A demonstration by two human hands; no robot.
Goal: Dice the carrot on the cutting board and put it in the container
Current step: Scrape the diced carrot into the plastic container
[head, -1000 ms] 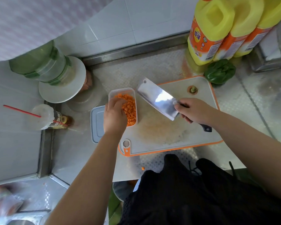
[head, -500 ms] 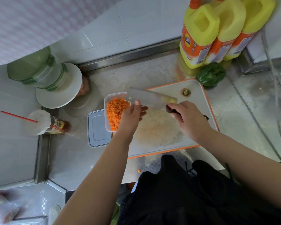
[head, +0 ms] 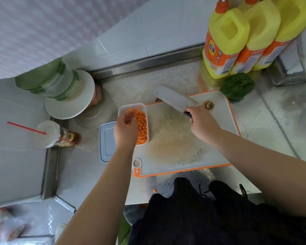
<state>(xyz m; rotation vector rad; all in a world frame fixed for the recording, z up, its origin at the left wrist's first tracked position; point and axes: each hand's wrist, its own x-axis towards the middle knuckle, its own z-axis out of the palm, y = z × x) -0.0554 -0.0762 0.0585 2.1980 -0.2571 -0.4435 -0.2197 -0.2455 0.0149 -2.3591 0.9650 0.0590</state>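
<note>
Both hands are busy: the left hand [head: 125, 129], fingers curled, hovers over the container [head: 145, 110] of diced carrot [head: 142, 129] at the cutting board's [head: 219, 117] edge, the right hand [head: 202, 123] gripping the cleaver [head: 174, 99].

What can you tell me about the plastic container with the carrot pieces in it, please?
The container is a small clear plastic tub, rectangular with rounded corners, lidless and upright. It sits at the left end of the cutting board, mostly filled with diced carrot. The left hand is over its left side, fingers curled down into it; whether they grip anything is unclear. A grey lid lies flat on the counter just left of it.
</note>
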